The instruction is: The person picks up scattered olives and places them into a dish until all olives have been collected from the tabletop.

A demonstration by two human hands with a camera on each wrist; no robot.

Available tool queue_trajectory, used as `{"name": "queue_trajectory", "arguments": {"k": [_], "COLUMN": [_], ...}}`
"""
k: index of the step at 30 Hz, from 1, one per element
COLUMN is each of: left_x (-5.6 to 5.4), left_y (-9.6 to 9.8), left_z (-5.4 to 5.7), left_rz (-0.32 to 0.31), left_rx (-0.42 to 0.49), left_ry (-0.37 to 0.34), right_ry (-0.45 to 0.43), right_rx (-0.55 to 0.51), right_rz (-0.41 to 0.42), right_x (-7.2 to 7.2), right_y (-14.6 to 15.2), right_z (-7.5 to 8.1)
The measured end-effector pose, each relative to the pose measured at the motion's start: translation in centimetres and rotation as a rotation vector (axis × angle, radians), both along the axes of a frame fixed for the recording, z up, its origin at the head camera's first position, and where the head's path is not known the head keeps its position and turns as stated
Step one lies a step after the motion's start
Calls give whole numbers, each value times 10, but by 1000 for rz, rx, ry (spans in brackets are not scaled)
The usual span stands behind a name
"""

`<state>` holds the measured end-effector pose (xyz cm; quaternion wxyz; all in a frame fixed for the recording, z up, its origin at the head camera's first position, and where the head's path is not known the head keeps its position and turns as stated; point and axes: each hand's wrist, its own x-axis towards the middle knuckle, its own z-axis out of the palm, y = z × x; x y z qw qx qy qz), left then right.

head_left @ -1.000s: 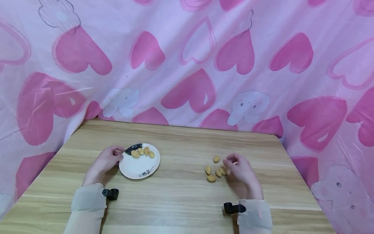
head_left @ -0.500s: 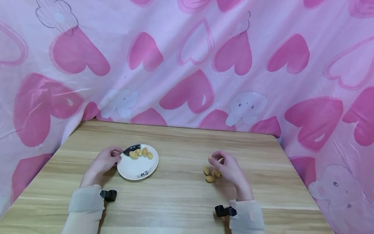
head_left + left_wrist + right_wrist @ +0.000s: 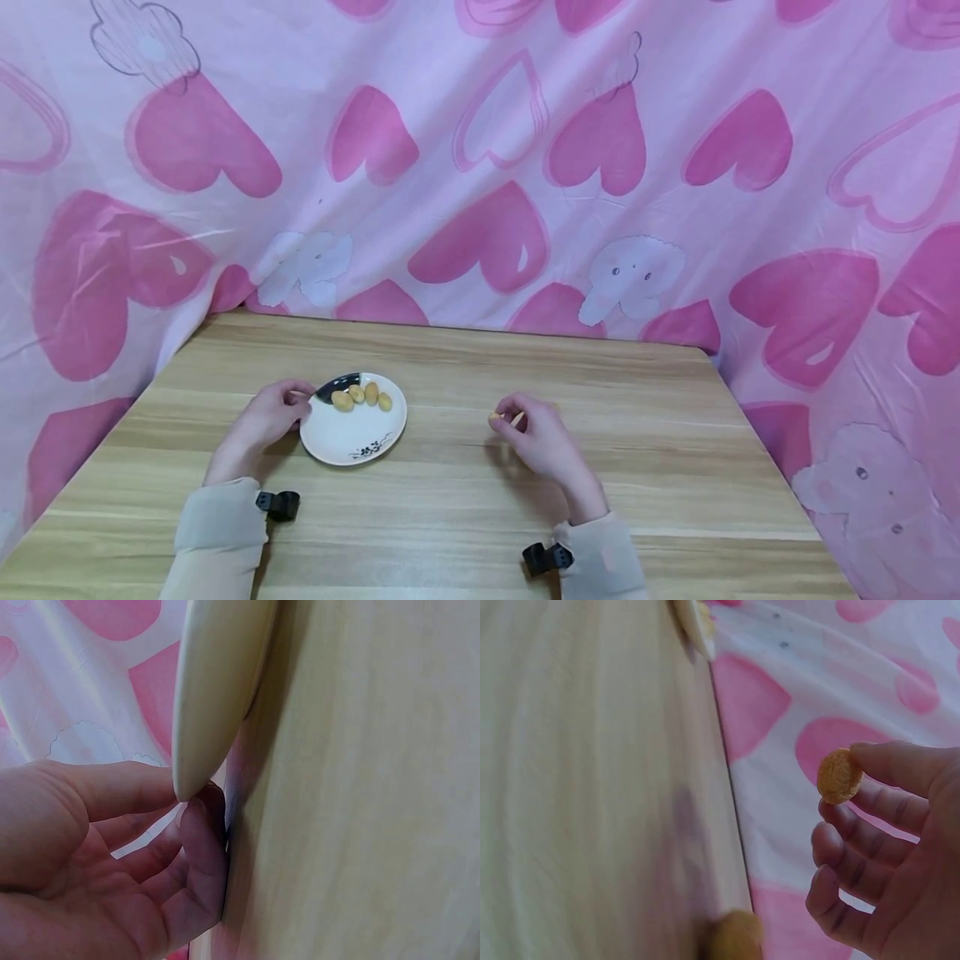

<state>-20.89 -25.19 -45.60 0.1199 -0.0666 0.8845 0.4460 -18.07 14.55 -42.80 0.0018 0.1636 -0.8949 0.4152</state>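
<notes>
The left hand pinches the plate, fingers almost closed; four lumps, maybe nuts, sit on it. Right of the plate, the right hand pinches one lump; its fingers are almost closed too.

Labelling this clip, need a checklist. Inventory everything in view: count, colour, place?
Plate: 1, white with black patch and dark floral print, left part of table
Nuts on plate: 4, tan, toward plate's far side
Held nut: 1, orange-tan, right fingertips
Loose nut: at least 1, tan, blurred, on table; others may be hidden
Table: 1, light wood, under everything
Cloth backdrop: pink and white, hearts and cartoon animals, behind table
Wrist cameras: 2, black, one per wrist
Sleeves: 2, pale beige, forearms
Left hand: 1, bare, pinching plate rim
Right hand: 1, bare, pinching held nut
</notes>
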Motion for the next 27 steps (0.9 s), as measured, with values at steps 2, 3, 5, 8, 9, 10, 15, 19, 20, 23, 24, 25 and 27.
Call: {"name": "queue_trajectory", "arguments": {"k": [2, 3, 5, 8, 9, 10, 15, 19, 20, 23, 24, 25, 27], "left_x": [0, 0, -1, 0, 0, 0, 1, 1, 1, 1, 1, 1, 1], "left_y": [0, 0, 1, 1, 1, 1, -1, -1, 0, 0, 0, -1, -1], "left_z": [1, 1, 2, 2, 2, 2, 1, 2, 2, 2, 2, 3, 2], "left_rz": [0, 0, 2, 5, 4, 6, 9, 10, 10, 6, 5, 6, 8], "left_rx": [-1, -1, 1, 7, 7, 8, 5, 8, 9, 12, 13, 16, 16], "left_ry": [-3, -5, -8, -9, -8, -9, -6, -7, -7, -2, -1, -4, -10], "right_ry": [14, 22, 21, 9, 0, -16, -103, -162, -171, -177, -177, -175, -166], "right_rx": [2, 4, -1, -30, -44, -57, -140, -209, -217, -234, -234, -231, -213], "right_rz": [20, 31, 44, 67, 74, 76, 98, 114, 119, 126, 127, 127, 127], "right_x": [1, 1, 0, -1, -2, -3, -10, -15, -17, -21, -23, -24, -26], "right_y": [-6, -10, -16, -27, -31, -35, -60, -80, -84, -99, -103, -108, -117], "right_z": [-2, -2, -4, -8, -10, -12, -25, -31, -32, -34, -35, -36, -38]}}
